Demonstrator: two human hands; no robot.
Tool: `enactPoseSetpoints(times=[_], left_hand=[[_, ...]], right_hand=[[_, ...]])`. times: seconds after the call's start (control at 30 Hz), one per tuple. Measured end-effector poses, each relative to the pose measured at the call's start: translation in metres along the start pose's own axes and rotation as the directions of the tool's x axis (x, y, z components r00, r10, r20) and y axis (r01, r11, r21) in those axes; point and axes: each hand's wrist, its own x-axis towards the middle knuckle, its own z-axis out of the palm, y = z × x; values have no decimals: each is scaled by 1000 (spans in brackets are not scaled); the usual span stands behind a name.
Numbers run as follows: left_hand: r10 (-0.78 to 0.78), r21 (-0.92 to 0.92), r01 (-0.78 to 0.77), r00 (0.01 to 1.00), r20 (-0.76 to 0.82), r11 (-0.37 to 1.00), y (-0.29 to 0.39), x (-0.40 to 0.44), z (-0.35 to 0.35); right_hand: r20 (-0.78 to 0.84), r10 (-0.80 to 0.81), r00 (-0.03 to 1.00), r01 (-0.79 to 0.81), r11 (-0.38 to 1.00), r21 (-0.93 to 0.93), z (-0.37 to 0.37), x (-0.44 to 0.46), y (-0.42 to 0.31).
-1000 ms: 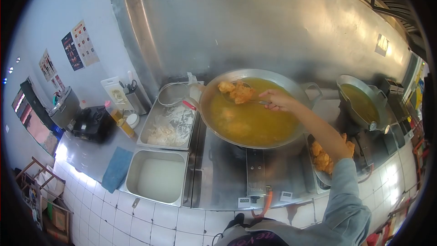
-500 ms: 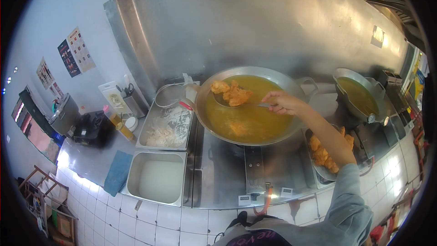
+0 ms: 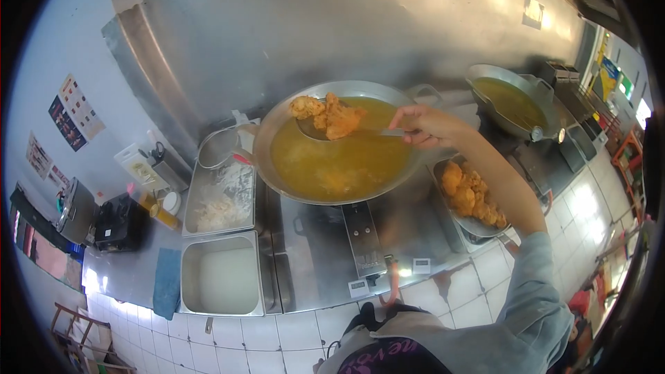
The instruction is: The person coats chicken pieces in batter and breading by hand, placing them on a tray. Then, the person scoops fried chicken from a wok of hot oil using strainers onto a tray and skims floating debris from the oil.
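My right hand (image 3: 426, 127) is closed round the handle of a metal skimmer (image 3: 381, 132). Golden fried pieces (image 3: 339, 118) rest on the skimmer, above the yellow oil at the upper left of a large wok (image 3: 267, 173). Bubbles and another piece, blurred, show in the oil lower down. Under my right forearm, a tray (image 3: 454, 233) holds a heap of fried pieces (image 3: 467, 194). My left hand is out of view.
Left of the wok are a floury tray (image 3: 225, 197), a sieve (image 3: 218, 149) with a red handle and a tray of whitish liquid (image 3: 222, 277). A blue cloth (image 3: 166, 280) hangs over the counter edge. A second oil wok (image 3: 512, 100) stands at the right.
The skimmer with its fried pieces has risen a little and stays over the wok, still in my right hand. The view has turned to the right, so the counter appears further left.
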Motion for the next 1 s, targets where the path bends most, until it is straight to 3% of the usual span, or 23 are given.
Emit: enactPoseSetpoints(times=[0.33,0.4,1.0], left_hand=[[26,42,-27,999,31,999,-6,-4,7],[34,57,-37,999,40,998,-5,-4,8],[48,99,-53,998,50,994,-29,-7,13]], right_hand=[[-101,-11,995,7,999,-40,-7,-25,5],[-12,-29,999,30,999,36,-12,-26,5],[-37,-4,999,6,999,35,-5,-34,16]])
